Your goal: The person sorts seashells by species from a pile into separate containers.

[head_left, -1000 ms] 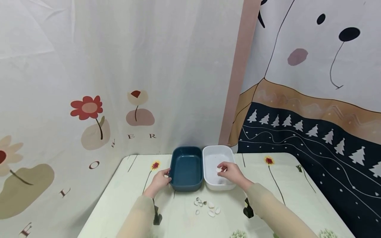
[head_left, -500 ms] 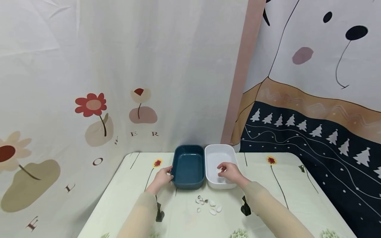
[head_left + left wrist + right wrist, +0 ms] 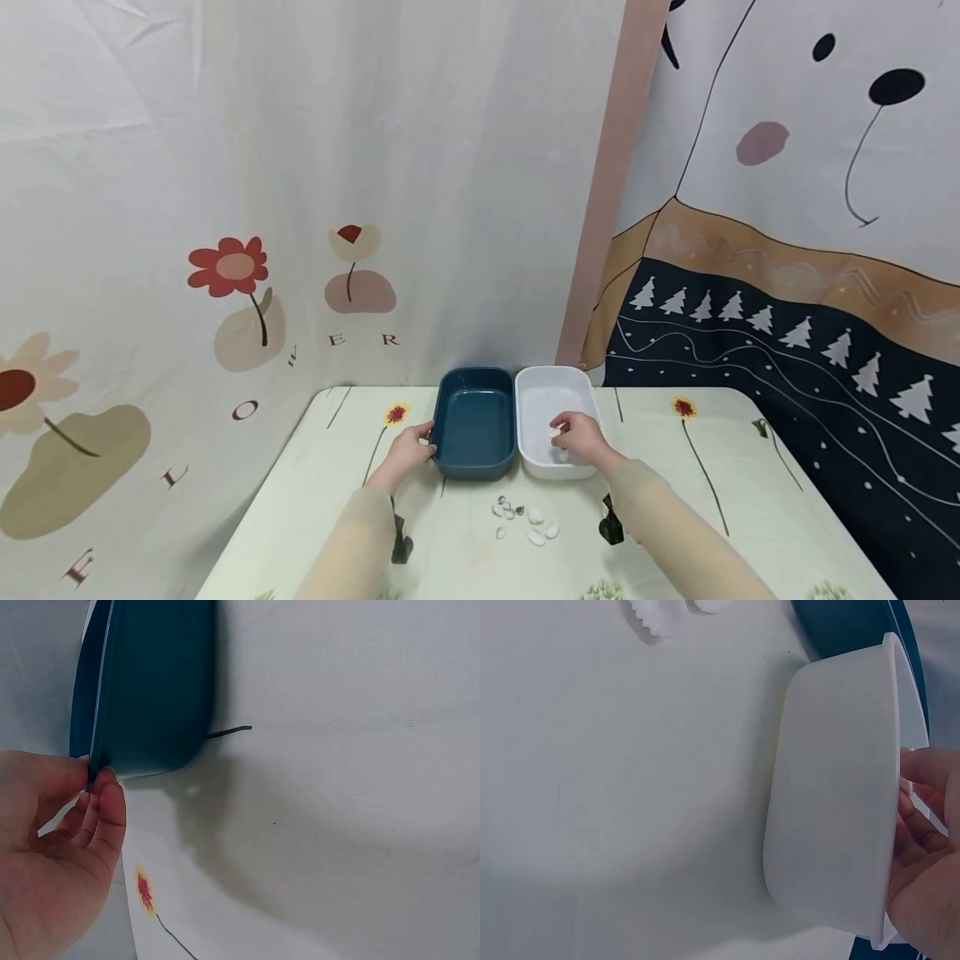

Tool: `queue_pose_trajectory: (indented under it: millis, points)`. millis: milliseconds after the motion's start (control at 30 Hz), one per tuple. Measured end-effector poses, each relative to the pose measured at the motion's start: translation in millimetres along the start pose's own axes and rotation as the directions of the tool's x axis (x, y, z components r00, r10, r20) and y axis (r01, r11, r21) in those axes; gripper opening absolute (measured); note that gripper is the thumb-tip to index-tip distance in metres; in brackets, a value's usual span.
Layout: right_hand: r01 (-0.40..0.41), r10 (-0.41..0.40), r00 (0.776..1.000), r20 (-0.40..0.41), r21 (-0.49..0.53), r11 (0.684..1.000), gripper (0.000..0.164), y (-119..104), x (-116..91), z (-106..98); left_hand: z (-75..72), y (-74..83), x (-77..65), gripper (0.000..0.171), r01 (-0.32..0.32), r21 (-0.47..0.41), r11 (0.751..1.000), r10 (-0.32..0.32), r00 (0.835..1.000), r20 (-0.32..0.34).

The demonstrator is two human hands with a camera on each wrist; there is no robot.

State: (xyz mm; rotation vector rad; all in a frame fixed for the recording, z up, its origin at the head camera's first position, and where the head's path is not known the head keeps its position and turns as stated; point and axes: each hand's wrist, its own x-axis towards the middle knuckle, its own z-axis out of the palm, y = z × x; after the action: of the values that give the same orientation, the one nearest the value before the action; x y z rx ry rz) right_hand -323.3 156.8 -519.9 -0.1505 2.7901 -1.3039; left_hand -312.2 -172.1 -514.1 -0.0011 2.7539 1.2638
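Observation:
My left hand pinches the left rim of a dark teal rectangular bin, thumb inside and fingers outside in the left wrist view. Right beside it stands a white bin. Inside the white bin's opening, near its front, is my right hand with bent fingers. In the right wrist view the bin's wall hides part of the fingertips, and a pale bit shows between them; whether it is a shell I cannot tell. Several white shells and smaller brownish shells lie on the table before the bins.
A pale tablecloth with printed flowers covers the table. Close behind the bins hangs a white curtain; a dark printed cloth with trees hangs at the right. A small black device is on the right wrist.
The white shell seen earlier at the right fingertips no longer shows plainly there. The right hand has shifted slightly over the white bin. My left hand keeps its hold on the teal rim.

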Motion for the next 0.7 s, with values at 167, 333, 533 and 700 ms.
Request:
queue_pose_trajectory:
  millis: [167,333,533,700]
  points:
    - [-0.026,0.027,1.0,-0.014,0.019,0.999,0.024,-0.1,0.3,2.3,0.1,-0.4,-2.2,0.056,-0.007,-0.01,1.0,0.007,1.0,0.003]
    - [-0.049,0.05,0.998,-0.034,0.034,0.998,0.023,0.1,0.9,4.1,-0.8,-2.7,-4.0,0.056,-0.012,-0.013,1.0,0.012,1.0,0.005]
    - [-0.04,0.042,0.998,-0.053,0.03,0.999,0.028,2.4,3.3,5.0,-1.5,-4.1,-3.4,0.056,-0.024,-0.018,1.0,0.024,1.0,-0.002]
    - [-0.009,0.011,0.996,-0.085,0.014,1.0,0.03,2.4,4.0,2.9,-1.1,-1.8,-0.3,0.056,-0.03,-0.018,0.999,0.03,1.0,0.006]
